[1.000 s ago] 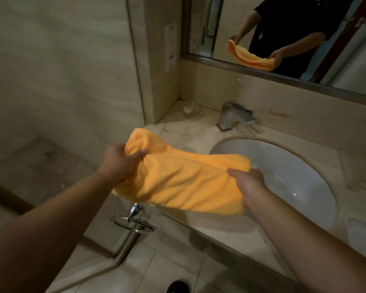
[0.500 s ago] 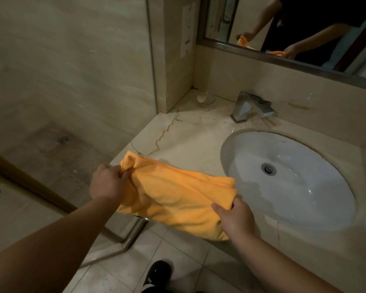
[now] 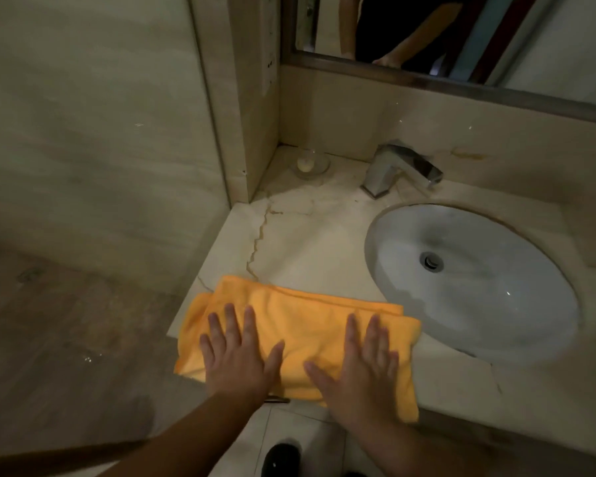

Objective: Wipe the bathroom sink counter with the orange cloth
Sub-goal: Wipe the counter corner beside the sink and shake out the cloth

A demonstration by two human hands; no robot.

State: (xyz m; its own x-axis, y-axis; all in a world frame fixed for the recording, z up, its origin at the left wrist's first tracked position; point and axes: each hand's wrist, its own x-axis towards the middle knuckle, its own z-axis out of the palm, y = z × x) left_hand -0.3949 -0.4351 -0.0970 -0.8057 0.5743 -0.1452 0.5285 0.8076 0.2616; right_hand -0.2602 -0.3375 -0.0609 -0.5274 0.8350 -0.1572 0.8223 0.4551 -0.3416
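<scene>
Cloth (image 3: pixel 303 325) folded, lower centre of frame, on table (image 3: pixel 310 242) front edge, left of sink (image 3: pixel 468 280). Left hand (image 3: pixel 236 359), right hand (image 3: pixel 362 370) flat on cloth, fingers spread; neither grip closed.

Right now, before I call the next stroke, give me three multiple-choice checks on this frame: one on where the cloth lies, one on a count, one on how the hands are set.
1. Where does the orange cloth lie?
A. in the basin
B. on the front edge of the counter, left of the basin
C. over the faucet

2. How many hands are on the cloth?
A. none
B. one
C. two

3. How are the hands set?
A. flat, fingers spread, palms down
B. clenched in fists around it
C. lifted clear of it

Answers:
1 B: the cloth sits on the counter at its front-left corner, partly overhanging the edge, beside the sink basin.
2 C: the left hand and right hand both rest on it.
3 A: both palms press down with fingers open.
</scene>
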